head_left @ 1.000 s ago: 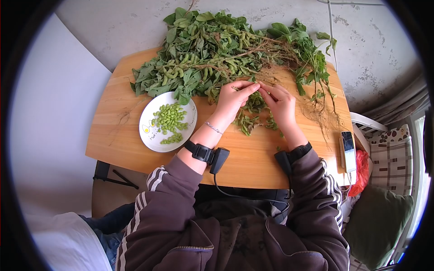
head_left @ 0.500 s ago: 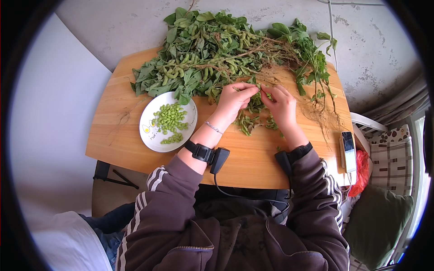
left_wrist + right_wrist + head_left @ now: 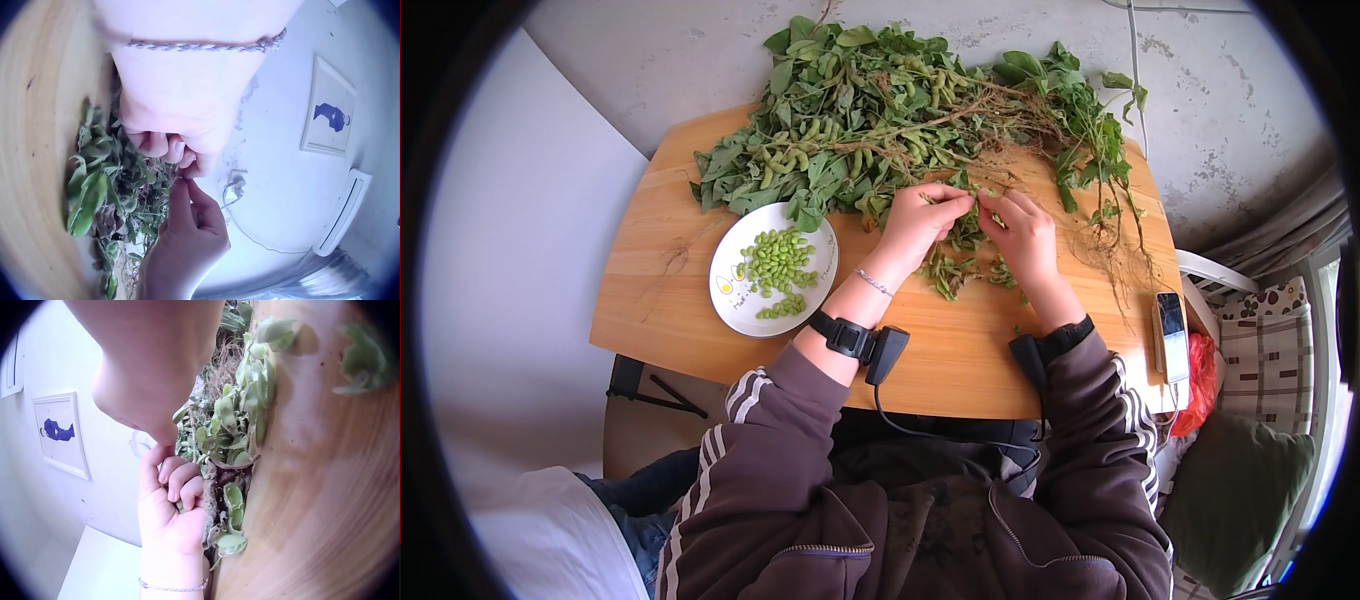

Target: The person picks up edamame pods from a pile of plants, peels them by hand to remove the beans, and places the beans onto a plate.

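Note:
The left hand [image 3: 918, 222] curls its fingers round a small green piece [image 3: 181, 507], partly visible in the right wrist view and apparently a bean or pod. Its thumb and forefinger meet the fingertips of the right hand [image 3: 1025, 238]. A light green bit, apparently of pod, shows at the right hand's pinched fingertips; the fingers largely hide it. Below both hands lie opened green pods [image 3: 234, 506] and leafy scraps [image 3: 946, 274]. Left of the left hand, a white plate [image 3: 734, 243] holds shelled green beans [image 3: 778, 262].
Heaped bean plants [image 3: 840, 110] with pods, stems and roots cover the back of the wooden table [image 3: 640, 290]. At its right edge lies a phone [image 3: 1171, 335] with a cable. Beyond are a red bag [image 3: 1198, 385] and a dark green cushion [image 3: 1240, 490].
The fingertips of the two hands have parted slightly and moved a little lower in the head view. A light green bit shows at the right fingertips. The plate and plants have stayed put.

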`<action>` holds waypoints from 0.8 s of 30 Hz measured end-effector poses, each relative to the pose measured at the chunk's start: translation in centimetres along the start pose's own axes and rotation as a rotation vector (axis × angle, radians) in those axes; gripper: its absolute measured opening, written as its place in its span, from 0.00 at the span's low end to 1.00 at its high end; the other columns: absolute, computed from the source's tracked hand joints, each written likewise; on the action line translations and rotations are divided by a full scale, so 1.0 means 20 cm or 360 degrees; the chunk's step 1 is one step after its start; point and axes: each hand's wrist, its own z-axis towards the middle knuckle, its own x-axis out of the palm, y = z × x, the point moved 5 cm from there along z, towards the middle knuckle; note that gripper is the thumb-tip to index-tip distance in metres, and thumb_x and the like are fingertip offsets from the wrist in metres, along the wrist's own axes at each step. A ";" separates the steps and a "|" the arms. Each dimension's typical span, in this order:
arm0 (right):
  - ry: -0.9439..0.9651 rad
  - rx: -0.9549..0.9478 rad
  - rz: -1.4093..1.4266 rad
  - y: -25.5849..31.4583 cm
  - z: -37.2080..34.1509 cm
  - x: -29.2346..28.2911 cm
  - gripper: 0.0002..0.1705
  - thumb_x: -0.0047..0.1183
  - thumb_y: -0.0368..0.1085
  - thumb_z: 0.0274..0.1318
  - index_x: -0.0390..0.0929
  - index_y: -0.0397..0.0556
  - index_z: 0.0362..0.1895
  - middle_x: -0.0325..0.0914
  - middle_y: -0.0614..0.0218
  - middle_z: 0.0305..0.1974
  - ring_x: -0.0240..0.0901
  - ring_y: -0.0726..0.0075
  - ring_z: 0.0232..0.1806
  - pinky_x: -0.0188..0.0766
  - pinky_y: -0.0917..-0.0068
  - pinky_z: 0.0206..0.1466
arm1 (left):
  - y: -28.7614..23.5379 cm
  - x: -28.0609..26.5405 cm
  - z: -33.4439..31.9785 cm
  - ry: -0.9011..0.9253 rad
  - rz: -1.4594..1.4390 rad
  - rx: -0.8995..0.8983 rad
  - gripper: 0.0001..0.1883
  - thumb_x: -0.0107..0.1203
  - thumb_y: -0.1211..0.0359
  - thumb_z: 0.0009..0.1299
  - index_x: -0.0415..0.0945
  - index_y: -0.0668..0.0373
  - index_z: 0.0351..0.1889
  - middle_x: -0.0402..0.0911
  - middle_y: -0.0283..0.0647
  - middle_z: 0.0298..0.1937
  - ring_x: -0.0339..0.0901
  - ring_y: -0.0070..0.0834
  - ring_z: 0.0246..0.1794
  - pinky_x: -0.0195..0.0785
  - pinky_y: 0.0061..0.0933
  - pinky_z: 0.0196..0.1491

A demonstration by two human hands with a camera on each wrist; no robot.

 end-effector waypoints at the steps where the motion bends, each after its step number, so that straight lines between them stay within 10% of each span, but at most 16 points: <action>1: 0.0013 -0.0001 0.0007 0.00 0.00 0.00 0.09 0.66 0.30 0.50 0.85 0.51 0.38 0.73 0.69 0.25 0.75 0.62 0.23 0.73 0.67 0.27 | 0.01 0.00 0.00 0.0001 -0.0007 -0.0001 0.09 0.65 0.71 0.68 0.82 0.68 0.39 0.73 0.26 0.23 0.61 0.10 0.18 0.48 0.16 0.20; 24: 0.0149 0.0166 0.0325 0.00 -0.02 0.04 0.07 0.67 0.32 0.52 0.84 0.46 0.35 0.75 0.65 0.26 0.73 0.59 0.22 0.71 0.66 0.26 | 0.01 -0.03 0.00 -0.0024 0.0002 0.0023 0.05 0.60 0.72 0.68 0.76 0.61 0.32 0.66 0.23 0.20 0.56 0.11 0.17 0.45 0.16 0.22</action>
